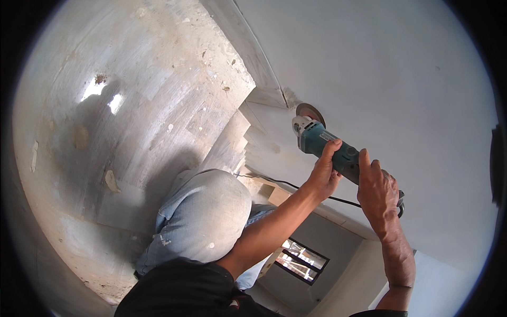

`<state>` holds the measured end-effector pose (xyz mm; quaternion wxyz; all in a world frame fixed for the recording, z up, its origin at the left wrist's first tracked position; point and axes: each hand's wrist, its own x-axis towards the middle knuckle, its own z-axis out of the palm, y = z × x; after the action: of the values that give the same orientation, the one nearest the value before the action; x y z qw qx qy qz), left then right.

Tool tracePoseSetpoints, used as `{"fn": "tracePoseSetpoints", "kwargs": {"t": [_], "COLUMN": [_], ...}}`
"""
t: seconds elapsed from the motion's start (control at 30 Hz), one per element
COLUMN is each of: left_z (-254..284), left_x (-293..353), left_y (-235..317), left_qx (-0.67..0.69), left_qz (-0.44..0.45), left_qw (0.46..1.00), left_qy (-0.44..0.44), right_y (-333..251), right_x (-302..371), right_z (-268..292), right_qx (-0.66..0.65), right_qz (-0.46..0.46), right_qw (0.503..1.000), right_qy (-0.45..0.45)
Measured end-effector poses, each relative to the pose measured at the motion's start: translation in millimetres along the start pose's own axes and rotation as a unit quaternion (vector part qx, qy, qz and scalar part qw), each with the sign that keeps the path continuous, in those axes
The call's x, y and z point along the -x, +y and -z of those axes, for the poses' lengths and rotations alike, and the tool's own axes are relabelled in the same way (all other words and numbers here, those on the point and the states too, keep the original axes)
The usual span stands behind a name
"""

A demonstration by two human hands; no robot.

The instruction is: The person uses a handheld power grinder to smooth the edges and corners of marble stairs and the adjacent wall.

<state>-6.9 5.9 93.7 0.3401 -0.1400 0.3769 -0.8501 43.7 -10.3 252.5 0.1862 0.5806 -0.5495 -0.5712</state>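
Note:
Both hands grip a teal angle grinder point(323, 138) with a silver gear head. My left hand point(326, 171) wraps the middle of its body from below, thumb up along the side. Behind it, my right hand point(377, 187) closes round the rear grip, where the fingers partly hide the housing. A thin round disc point(310, 113) sits at the grinder's far end, against or very near the pale wall point(391, 79). Just to its left ends a grey skirting strip point(259, 58), with a dusty smudge on the wall beside it. Whether the disc spins, I cannot tell.
A black power cord point(340, 199) trails from the grinder's rear down past the steps point(232, 140). My knee in faded jeans point(208, 211) is bent on the dusty plank-patterned floor point(127, 142), strewn with debris chips. A dark-framed window point(302, 260) shows lower down.

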Motion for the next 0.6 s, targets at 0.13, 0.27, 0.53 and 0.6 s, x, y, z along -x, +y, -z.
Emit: {"fn": "tracePoseSetpoints", "kwargs": {"t": [0.13,0.27,0.53,0.6], "left_z": [3.6,-3.6,-0.3,0.3], "left_x": [1.4,5.2,-1.5,-2.7], "left_y": [-1.6,7.1,13.5,12.2], "left_qx": [0.005,0.037,0.074,0.072], "left_qz": [-0.001,-0.009,-0.022,-0.02], "left_qw": [1.0,0.999,0.997,0.997], "left_qy": [-0.008,-0.005,-0.025,-0.03], "right_y": [1.1,-4.6,-9.6,-9.9], "right_x": [1.3,-3.8,-12.9,-13.0], "right_z": [-4.0,1.9,8.3,10.3], "right_qx": [0.004,0.012,0.039,0.046], "right_qz": [0.005,0.003,0.023,0.022], "right_qw": [1.0,1.0,0.999,0.998], "right_qy": [-0.006,-0.011,0.018,0.02]}}
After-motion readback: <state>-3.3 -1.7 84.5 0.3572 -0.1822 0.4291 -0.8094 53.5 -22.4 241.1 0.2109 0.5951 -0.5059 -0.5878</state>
